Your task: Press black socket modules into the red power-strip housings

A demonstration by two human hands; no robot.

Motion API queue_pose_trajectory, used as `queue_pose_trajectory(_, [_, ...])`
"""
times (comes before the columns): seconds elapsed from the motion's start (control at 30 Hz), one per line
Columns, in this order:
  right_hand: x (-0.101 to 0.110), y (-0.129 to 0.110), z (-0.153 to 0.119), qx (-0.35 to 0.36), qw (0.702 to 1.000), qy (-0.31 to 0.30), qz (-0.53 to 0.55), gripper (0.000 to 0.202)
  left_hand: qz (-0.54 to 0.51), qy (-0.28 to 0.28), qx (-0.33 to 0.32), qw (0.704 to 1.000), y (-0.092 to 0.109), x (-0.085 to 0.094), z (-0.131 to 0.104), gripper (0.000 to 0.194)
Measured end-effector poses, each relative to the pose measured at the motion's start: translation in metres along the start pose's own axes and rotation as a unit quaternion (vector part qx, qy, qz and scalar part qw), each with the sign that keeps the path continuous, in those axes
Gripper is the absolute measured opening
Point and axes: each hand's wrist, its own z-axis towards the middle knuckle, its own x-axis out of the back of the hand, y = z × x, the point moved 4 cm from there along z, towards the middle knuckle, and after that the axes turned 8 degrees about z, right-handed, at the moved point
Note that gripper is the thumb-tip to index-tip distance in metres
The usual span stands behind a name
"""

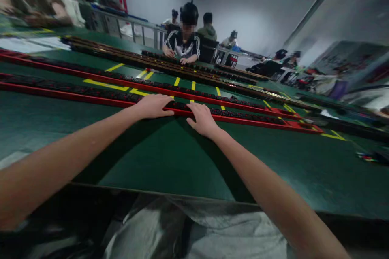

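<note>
A long red rail with a row of small black parts in it lies across the green table in front of me. My left hand rests over this rail, fingers stretched across the black parts and thumb apart on the near side. Just to its right, my right hand touches the same rail with fingers slightly bent and the thumb apart. Between the two hands a short stretch of black parts shows. What lies under my palms and fingers is hidden.
A second red rail with black parts runs behind the first. Dark brown rails lie beyond it. Yellow tape lines mark the green table. Across the table sits a co-worker; colored small items lie at right.
</note>
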Motion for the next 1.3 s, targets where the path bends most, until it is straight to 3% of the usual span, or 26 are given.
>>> queue_pose_trajectory(1.3, [0.0011,-0.0002,0.0,0.006,1.0,0.004,0.01,0.058,-0.006,-0.012,0.008,1.0,-0.0013,-0.001,0.001,0.069])
